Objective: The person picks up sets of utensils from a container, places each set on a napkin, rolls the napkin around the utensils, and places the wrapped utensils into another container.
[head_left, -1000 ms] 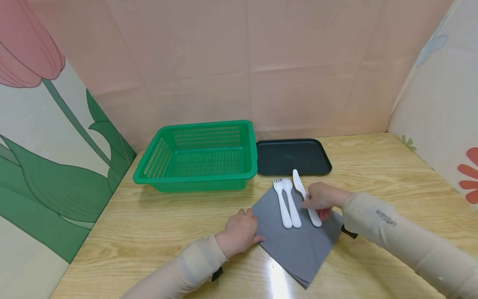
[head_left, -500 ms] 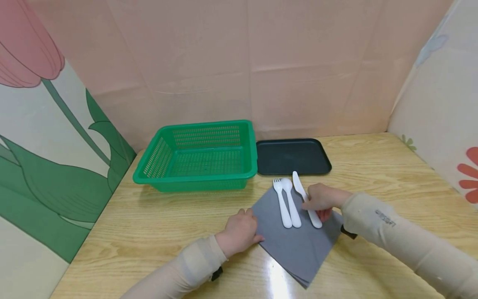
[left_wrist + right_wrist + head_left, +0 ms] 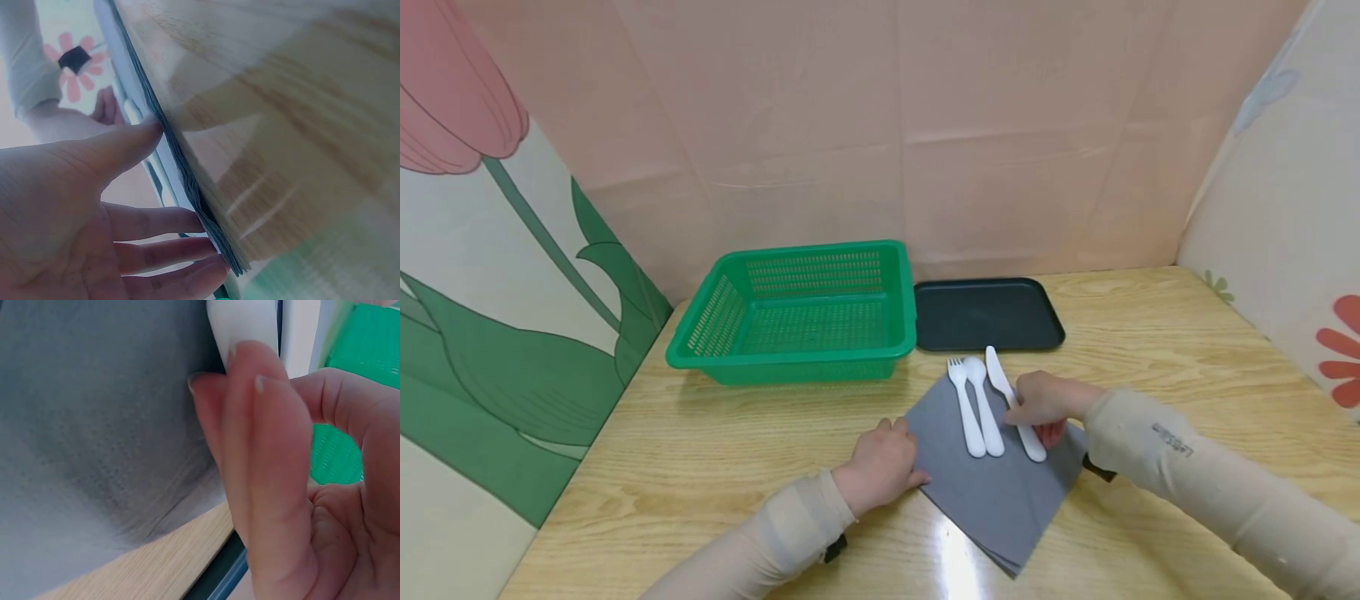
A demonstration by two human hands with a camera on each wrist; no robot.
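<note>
White knife [image 3: 1008, 392] in the narrow pinching grip of the right hand [image 3: 1047, 402], blade [image 3: 997, 372] ahead, handle end [image 3: 1034, 450] behind

From the front, a hand can pass over the near half of the grey cloth [image 3: 981, 508], between the left hand [image 3: 882, 468] at its left edge and the right hand [image 3: 1045, 406] around the knife [image 3: 999, 379]. The fork [image 3: 968, 417] and spoon [image 3: 988, 417] lie almost together, leaving barely a sliver; the slot between spoon and knife is wider. The right sleeve [image 3: 1210, 492] bars a low approach from the right front; beyond it, bare table [image 3: 1150, 333] reaches to the side wall. Another lane runs between the left hand and the green basket [image 3: 790, 360], whose walls block low travel. The knife's tip narrows the passage before the tray [image 3: 988, 312]
</note>
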